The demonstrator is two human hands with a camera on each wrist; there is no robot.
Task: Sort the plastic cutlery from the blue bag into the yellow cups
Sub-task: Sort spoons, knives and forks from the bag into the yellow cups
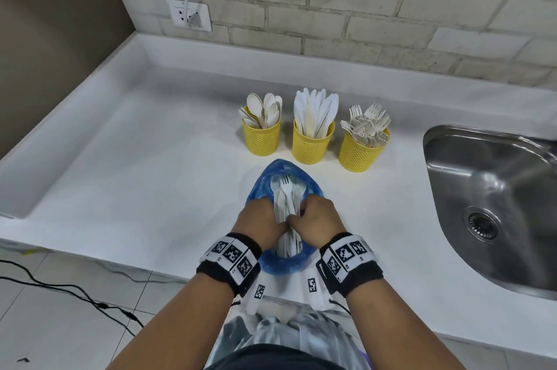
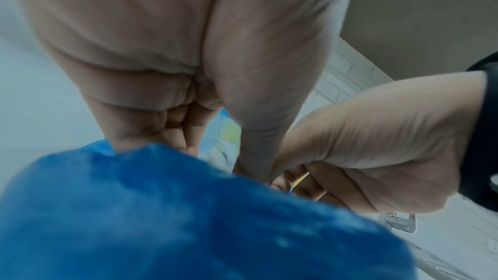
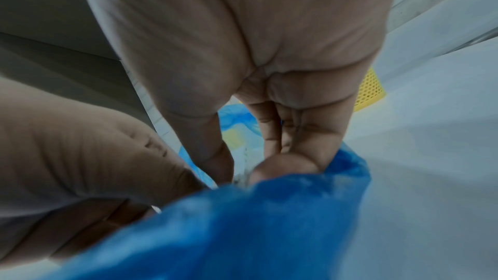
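Right now your left hand (image 1: 261, 219) and right hand (image 1: 319, 221) sit side by side in the mouth of the blue bag (image 1: 265, 183), thumbs nearly touching. Both have their fingers curled down among the white cutlery (image 1: 286, 198) that lies bundled inside; a fork's tines show just beyond your knuckles. From the left wrist view, your left fingers (image 2: 188, 127) fold inward and press into the bag's edge, and the right hand (image 2: 377, 157) comes in from the side with its fingers bent under. From the right wrist view, your right thumb and fingers (image 3: 310, 131) close toward one another at the bag's rim (image 3: 347, 165), with something pale between them; the blur keeps me from telling which piece it is.

The bag lies on the white surface (image 1: 150, 164), its near end under your wrists. Just past your fingertips stand three yellow cups in a row: the spoon cup (image 1: 261, 139) ahead of your left hand, the knife cup (image 1: 312, 143) straight ahead, and the fork cup (image 1: 360, 154) ahead of your right hand. Farther out to your right is a steel sink (image 1: 494, 204).
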